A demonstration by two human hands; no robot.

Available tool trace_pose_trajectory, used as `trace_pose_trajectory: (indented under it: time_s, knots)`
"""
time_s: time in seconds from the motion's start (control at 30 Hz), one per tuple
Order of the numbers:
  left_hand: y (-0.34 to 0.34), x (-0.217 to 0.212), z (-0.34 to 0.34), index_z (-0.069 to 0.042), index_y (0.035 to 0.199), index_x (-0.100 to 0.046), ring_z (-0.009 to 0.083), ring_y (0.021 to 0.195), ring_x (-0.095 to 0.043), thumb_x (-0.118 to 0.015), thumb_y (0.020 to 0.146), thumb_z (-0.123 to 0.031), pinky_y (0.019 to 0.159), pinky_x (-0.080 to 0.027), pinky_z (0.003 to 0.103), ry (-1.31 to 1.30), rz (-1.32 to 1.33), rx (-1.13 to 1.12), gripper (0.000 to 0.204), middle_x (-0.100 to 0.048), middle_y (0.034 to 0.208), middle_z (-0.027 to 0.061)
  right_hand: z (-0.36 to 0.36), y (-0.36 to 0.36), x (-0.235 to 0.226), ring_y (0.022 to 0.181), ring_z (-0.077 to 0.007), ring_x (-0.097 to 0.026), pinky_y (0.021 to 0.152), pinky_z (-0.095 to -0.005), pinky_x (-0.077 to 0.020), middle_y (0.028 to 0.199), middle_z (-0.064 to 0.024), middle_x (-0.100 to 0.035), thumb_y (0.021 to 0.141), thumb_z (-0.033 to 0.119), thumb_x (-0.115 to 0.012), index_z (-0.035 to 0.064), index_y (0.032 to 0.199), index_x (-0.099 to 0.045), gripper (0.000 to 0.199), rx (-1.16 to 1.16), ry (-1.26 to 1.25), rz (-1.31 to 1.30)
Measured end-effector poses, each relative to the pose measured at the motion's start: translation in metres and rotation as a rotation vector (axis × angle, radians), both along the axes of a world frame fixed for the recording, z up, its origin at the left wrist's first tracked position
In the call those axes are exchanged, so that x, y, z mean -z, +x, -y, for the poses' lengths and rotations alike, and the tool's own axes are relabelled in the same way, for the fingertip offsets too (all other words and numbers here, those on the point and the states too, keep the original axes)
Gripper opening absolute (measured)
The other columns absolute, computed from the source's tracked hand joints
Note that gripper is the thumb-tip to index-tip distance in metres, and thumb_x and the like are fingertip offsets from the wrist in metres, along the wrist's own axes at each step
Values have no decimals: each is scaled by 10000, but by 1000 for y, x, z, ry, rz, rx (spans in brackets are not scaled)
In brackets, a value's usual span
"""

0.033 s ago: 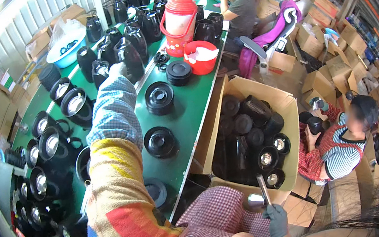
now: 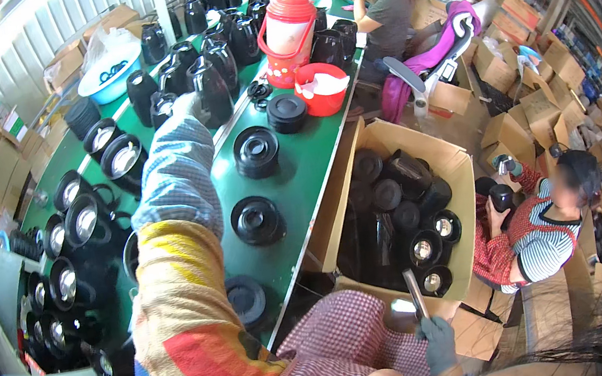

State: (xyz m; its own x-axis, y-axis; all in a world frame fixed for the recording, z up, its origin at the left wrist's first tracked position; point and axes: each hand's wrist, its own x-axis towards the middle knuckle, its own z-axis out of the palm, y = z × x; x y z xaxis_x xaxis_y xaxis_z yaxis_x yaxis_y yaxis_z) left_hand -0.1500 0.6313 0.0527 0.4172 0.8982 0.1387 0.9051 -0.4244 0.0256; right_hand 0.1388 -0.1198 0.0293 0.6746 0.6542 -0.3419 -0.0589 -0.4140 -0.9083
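Observation:
My left arm, in a patchwork sleeve with a blue checked cuff, reaches far across the green table. At its end my left hand (image 2: 189, 106) touches the lower side of a tall, glossy black jug (image 2: 211, 93); its fingers are mostly hidden. Low at the right, in a dark grey glove, my right hand (image 2: 438, 342) is closed around a slim silver metal bar (image 2: 415, 295), which points up beside a checked apron. On the table right of my left arm are black round lids, one (image 2: 256, 221) near the middle and a stack (image 2: 257, 152) beyond it.
An open carton (image 2: 467, 222) of black jugs and lids stands at the right. A red-and-white flask (image 2: 287, 32) and red bucket (image 2: 322, 89) sit on the far table edge. Silver-mouthed jugs (image 2: 81, 219) crowd the left. One person (image 2: 534, 232) works at right; another (image 2: 388, 10) sits beyond.
The whole view has shifted slightly. My left hand stays at the tall jug. My right hand has raised the metal bar a little.

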Motion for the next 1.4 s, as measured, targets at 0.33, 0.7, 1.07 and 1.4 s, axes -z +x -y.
trace_pose_trajectory:
  time_s: [0.33,0.7,1.07,1.4]
  knots:
    - [-230,-127,188,-28,1268,-655,137,741,-590,-679,946,-181,649,-476,304,-411,1099,-344,357,-660,881,19,-210,-17,85,841,-204,-690,764,-356,-522,885,-107,-736,926,435,-673,57,1020,-750,397,-596,16,217]
    - [-308,-47,275,-57,1141,-731,277,928,-686,-639,906,-262,855,-523,380,-202,592,-291,325,-731,988,132,-305,-162,77,1045,-370,-680,897,-475,-513,1057,-157,-737,905,625,-618,137,1120,-733,545,-894,-129,533]
    - [-194,-59,191,-128,1470,-482,390,1476,-338,-839,789,-261,1198,-359,453,-93,-65,-356,780,-308,1627,187,-202,-42,71,999,-351,-673,893,-423,-542,1137,-141,-709,950,178,-657,54,1168,-712,257,-862,373,654]
    - [-209,-58,182,-184,1375,-597,357,1294,-532,-778,718,9,1115,-444,417,142,237,156,708,-557,1357,104,-53,14,66,1057,-167,-652,939,-290,-513,1137,-93,-712,1028,167,-597,-30,1179,-711,273,-315,221,93]
